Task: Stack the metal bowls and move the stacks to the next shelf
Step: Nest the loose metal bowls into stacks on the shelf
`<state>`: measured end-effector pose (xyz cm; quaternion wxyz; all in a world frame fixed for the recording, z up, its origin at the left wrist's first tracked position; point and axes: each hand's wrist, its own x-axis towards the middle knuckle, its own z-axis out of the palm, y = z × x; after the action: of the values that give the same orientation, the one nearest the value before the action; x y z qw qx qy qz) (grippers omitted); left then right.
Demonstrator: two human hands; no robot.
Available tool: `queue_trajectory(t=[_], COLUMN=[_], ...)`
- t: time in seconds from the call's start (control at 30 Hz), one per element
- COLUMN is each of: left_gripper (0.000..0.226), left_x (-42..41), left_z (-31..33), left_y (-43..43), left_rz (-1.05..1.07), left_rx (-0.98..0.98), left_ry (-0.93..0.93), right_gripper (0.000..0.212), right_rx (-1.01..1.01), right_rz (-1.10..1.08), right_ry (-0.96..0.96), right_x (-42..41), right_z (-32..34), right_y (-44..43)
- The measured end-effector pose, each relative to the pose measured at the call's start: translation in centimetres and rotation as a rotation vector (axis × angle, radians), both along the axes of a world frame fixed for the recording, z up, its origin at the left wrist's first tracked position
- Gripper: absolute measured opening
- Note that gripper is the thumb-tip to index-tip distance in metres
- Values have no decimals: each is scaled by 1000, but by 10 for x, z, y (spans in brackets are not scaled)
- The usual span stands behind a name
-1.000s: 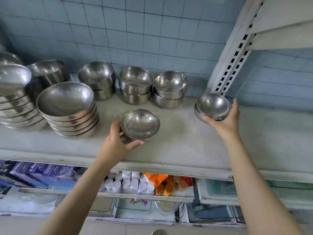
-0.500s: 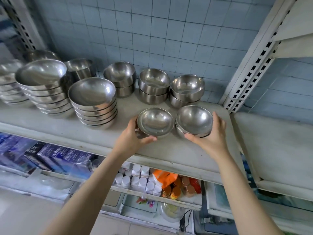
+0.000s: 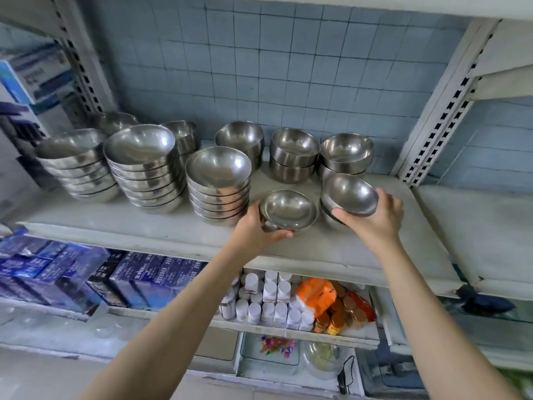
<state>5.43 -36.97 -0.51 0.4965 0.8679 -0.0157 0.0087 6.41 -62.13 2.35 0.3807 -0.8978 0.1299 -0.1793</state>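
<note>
Two hands, two metal bowls, front of shelf (image 3: 129,223).
L hand (image 3: 253,230) grips near bowl (image 3: 287,209) low by the shelf edge; R hand (image 3: 373,219) grips tilted bowl (image 3: 349,194) right over lower bowl (image 3: 328,218), next to tall stack (image 3: 219,184).

Soft, even daylight fills the frame, brightest at the upper right on the white upright (image 3: 444,90). Each bowl (image 3: 219,168) carries pale glare patches. Shadows are faint, deepest under the shelf (image 3: 115,226) at lower left. Wide-angle bending curves the frame edges; the boxes (image 3: 43,272) at left and the lower corners are smeared with blur.
</note>
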Motion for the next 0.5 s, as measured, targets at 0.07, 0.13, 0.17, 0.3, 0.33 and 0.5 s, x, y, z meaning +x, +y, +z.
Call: queue_trajectory(t=[0.07,0.13,0.17,0.3,0.33,0.5], left_gripper=[97,96,95,95,94,97], left_x=[-3,-5,-6,-7,-6,-4], left_z=[-1,-2,-3,-5,-5,-7], left_y=[6,12,14,21,23,26], left_rz=[-43,-77,-89,-124,-127,-142], left_rx=[-20,-15,-16,-37,-42,-45], left_ry=[10,-10,-17,-44,-54,-31], right_gripper=[121,123,124,127,129,122], right_rx=[-3,-33,-76,-254,-294,-426], right_rz=[-23,29,62,190,197,175], right_ry=[-15,-7,-7,46,58,118], right_x=[-4,-9,-12,-25,-26,-29], right_z=[5,9,11,7,5,4], right_y=[12,28,37,71,77,90])
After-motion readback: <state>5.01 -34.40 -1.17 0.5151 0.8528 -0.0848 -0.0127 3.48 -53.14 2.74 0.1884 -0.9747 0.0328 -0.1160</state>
